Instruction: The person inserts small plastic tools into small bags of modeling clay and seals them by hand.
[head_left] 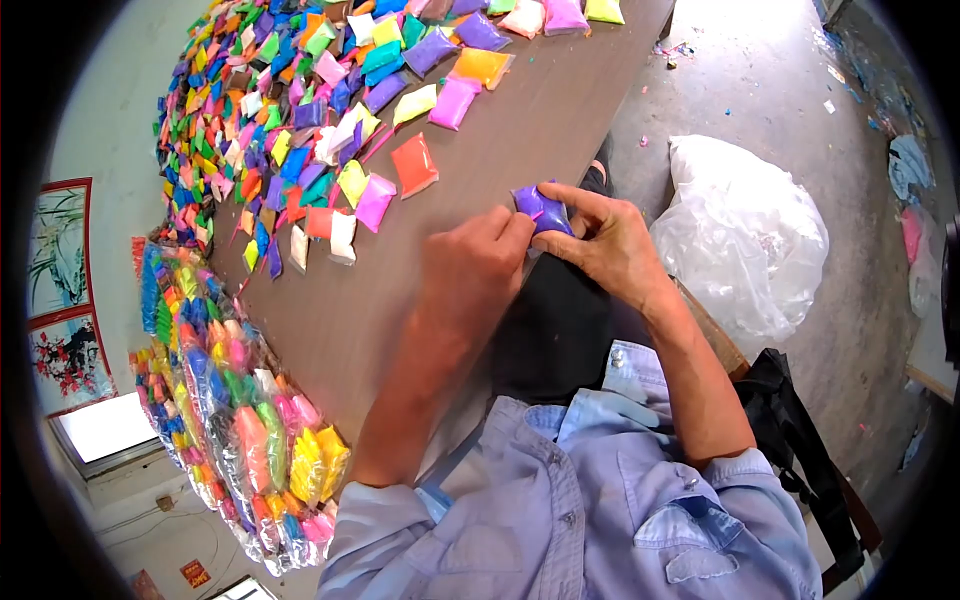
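Observation:
A small clear packet with purple filling (546, 212) is held near the table's edge, above my lap. My right hand (605, 235) grips it from the right, thumb below and index finger along the top. From the left, my left hand (475, 255) meets the packet with its fingers pinched together. At those fingertips a small pink piece (537, 215) shows against the purple; most of it is hidden. An orange-red packet (414, 165) and a pink packet (376, 202) lie on the table beyond my left hand.
A large heap of coloured packets (290, 110) covers the far left of the brown table (545, 110). Clear bags full of colourful packets (250, 430) stand at the left. On the floor to the right sits a big white plastic bag (745, 240), near a black strap (800, 430).

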